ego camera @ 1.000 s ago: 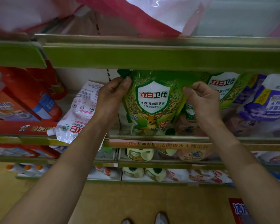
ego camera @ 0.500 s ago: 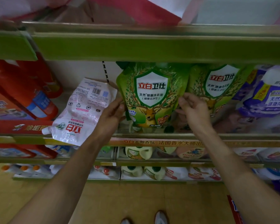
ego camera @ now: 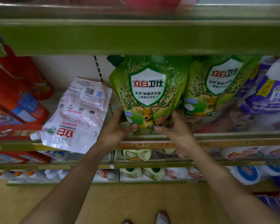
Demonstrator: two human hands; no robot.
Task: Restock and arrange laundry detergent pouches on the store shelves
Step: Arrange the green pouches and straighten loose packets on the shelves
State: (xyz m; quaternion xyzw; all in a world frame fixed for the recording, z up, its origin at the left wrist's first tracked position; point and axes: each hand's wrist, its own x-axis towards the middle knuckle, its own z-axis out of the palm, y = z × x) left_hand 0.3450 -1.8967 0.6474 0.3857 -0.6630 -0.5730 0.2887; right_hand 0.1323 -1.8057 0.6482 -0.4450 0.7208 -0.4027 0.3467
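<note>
Head view: at frame centre, the left hand (ego camera: 118, 130) and right hand (ego camera: 173, 128) are gripping the bottom corners of the upright green detergent pouch (ego camera: 147, 92), seating it on the shelf (ego camera: 242, 137); the white pouch (ego camera: 76, 117) lying flat at centre-left probably needs standing up next.

Shelf (ego camera: 233, 136): green pouches (ego camera: 148, 94) upright, white pouch (ego camera: 74, 117) lying, red bottles (ego camera: 19, 97) left.

Head camera faces shelf (ego camera: 136, 38) closely, tilted down.

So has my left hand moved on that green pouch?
Yes. The left hand slid down the green pouch, from near the upper shelf to the front rail below.
</note>
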